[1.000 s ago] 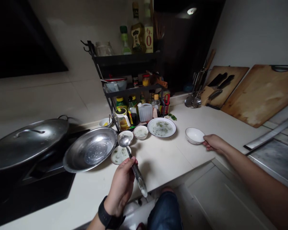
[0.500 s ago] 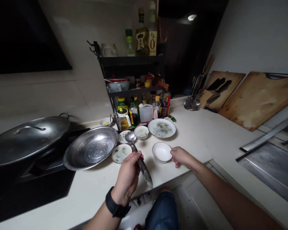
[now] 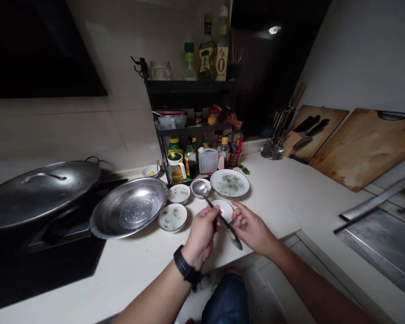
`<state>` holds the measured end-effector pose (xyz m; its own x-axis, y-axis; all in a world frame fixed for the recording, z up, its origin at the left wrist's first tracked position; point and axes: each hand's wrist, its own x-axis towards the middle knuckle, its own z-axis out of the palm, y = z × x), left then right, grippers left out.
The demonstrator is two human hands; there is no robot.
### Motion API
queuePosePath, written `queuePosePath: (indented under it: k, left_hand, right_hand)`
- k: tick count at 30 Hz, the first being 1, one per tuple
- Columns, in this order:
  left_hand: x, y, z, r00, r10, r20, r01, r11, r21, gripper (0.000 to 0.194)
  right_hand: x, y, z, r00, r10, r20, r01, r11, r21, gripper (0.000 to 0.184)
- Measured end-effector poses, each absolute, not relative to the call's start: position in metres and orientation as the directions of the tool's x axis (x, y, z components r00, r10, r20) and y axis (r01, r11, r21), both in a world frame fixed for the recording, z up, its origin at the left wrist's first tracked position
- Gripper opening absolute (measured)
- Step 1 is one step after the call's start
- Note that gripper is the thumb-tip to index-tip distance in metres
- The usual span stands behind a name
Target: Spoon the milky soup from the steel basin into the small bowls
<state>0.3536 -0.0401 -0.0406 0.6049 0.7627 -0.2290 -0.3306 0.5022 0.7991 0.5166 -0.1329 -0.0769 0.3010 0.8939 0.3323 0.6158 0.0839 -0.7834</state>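
My left hand [image 3: 202, 234] grips a metal ladle [image 3: 232, 235] by its dark handle. The ladle's bowl end points away from me, over one of the small bowls. My right hand [image 3: 253, 228] is just right of the handle, its fingers apart and partly curled, holding nothing. Behind both hands sits a white bowl [image 3: 224, 209], partly hidden by them; what shows of its inside is plain white. To its left, a small bowl [image 3: 173, 218] and another bowl [image 3: 179, 193] hold pale liquid with green bits. A patterned plate [image 3: 230, 183] holds similar liquid.
A wide metal basin [image 3: 130, 209] stands left, beside a lidded wok [image 3: 42, 191] on the stove. Behind the bowls rises a black rack [image 3: 189, 86] with bottles and jars. Cutting boards [image 3: 364, 148] and a knife block [image 3: 292, 141] lean at right, near a sink [image 3: 381, 238].
My right hand has let go of the white bowl's rim and moved left to the ladle handle. My left hand has shifted right with the ladle.
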Motion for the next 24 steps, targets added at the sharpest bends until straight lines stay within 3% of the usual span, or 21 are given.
queuePosePath:
  k: [3, 7, 9, 13, 17, 21, 24]
  left_hand:
    - [0.379, -0.046, -0.043, 0.626, 0.755, -0.193, -0.387, 0.516, 0.764, 0.044]
    - [0.408, -0.053, -0.04, 0.667, 0.724, -0.175, -0.426, 0.563, 0.708, 0.046]
    - [0.42, -0.054, -0.04, 0.676, 0.722, -0.148, -0.401, 0.529, 0.748, 0.045]
    - [0.433, -0.052, -0.061, 0.644, 0.765, -0.016, -0.274, 0.25, 0.929, 0.033]
    - [0.428, -0.056, -0.095, 0.802, 0.596, 0.034, -0.077, 0.047, 0.996, 0.022]
    - [0.409, -0.068, -0.112, 0.834, 0.488, 0.258, -0.112, -0.308, 0.945, 0.023]
    - [0.39, -0.074, -0.116, 0.877, 0.236, 0.419, -0.271, -0.476, 0.837, 0.029]
  right_hand:
    - [0.501, -0.144, -0.072, 0.186, 0.863, 0.47, 0.667, 0.24, -0.705, 0.062]
    - [0.497, -0.136, -0.077, 0.486, 0.735, 0.473, 0.552, 0.161, -0.818, 0.039]
    - [0.502, -0.129, -0.076, 0.636, 0.654, 0.409, 0.453, 0.113, -0.884, 0.033]
    - [0.526, -0.122, -0.06, 0.752, 0.567, 0.335, 0.374, 0.051, -0.926, 0.029]
    - [0.558, -0.123, -0.047, 0.708, 0.595, 0.382, 0.478, -0.005, -0.878, 0.035]
    - [0.586, -0.126, -0.047, 0.612, 0.686, 0.394, 0.609, -0.091, -0.788, 0.035]
    - [0.6, -0.126, -0.049, 0.581, 0.711, 0.396, 0.691, -0.173, -0.702, 0.03]
